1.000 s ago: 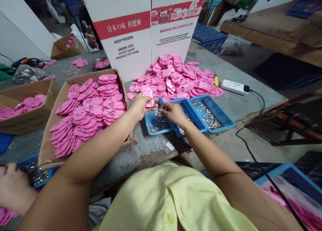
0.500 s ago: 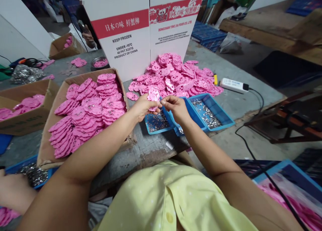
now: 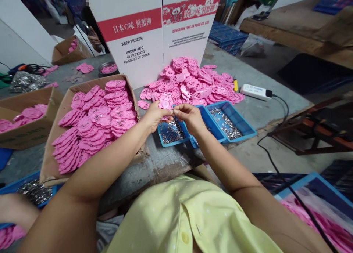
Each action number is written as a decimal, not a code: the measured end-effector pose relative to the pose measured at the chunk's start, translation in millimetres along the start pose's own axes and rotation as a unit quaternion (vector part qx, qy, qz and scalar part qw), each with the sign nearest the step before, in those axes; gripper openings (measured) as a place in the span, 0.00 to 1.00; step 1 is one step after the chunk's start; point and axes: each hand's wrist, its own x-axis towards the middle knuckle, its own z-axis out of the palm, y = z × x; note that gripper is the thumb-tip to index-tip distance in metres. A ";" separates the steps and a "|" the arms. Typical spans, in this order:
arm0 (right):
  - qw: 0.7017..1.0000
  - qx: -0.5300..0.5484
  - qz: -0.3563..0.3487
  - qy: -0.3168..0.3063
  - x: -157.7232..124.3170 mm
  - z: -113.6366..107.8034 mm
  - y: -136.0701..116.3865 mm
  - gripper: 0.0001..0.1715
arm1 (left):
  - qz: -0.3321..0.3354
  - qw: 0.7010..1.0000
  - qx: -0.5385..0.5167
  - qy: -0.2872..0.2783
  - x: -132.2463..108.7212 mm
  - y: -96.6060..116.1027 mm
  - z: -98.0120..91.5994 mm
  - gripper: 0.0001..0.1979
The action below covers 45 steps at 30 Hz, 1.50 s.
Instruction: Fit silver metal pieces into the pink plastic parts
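A pink plastic piece point(image 3: 166, 101) is gripped between the thumb and fingers of my left hand point(image 3: 154, 116), above the blue tray of small metal parts point(image 3: 171, 132). My right hand point(image 3: 190, 116) is pinched at the right edge of that piece; anything between its fingertips is too small to make out. Behind both hands lies a loose heap of pink pieces point(image 3: 193, 82). To the left, a cardboard box point(image 3: 49, 150) holds stacked pink pieces point(image 3: 95, 124). Another blue tray with metal parts point(image 3: 231, 124) is right of my right hand.
A tall white carton point(image 3: 132, 36) stands behind the heap. A white power strip point(image 3: 256, 92) with a black cable lies at the right. Another person's arm point(image 3: 16, 210) reaches in at the lower left, near a blue tray of metal parts point(image 3: 35, 191).
My two hands have shifted slightly left with the pink piece between them. The other person's arm at the lower left has moved a little. The whole view has shifted slightly.
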 end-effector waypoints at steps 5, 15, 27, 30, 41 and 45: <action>0.998 -0.028 -0.053 0.029 0.0 2.9 0.9 0.22 | -0.005 1.000 0.014 -0.008 -1.0 0.3 -0.3 0.13; 0.939 -0.293 -0.171 0.059 -7.3 -7.3 -4.5 0.04 | 0.015 1.000 0.007 -0.021 0.7 -1.7 -2.1 0.14; 0.955 -0.266 -0.133 -0.011 -3.5 -14.7 -8.8 0.08 | 0.015 1.000 0.007 -0.026 1.8 -5.3 -3.2 0.19; 0.977 -0.191 -0.089 -0.021 -1.7 -17.0 -5.4 0.15 | 0.013 0.999 0.010 -0.029 2.1 -5.7 -3.8 0.18; 0.994 -0.104 -0.029 -0.027 -3.6 -13.9 -8.5 0.25 | 0.018 0.999 0.016 -0.040 1.2 -5.2 -3.7 0.17; 0.993 -0.109 -0.037 -0.018 -4.4 -11.8 -11.7 0.29 | 0.015 0.999 0.021 -0.043 1.1 -5.1 -4.0 0.18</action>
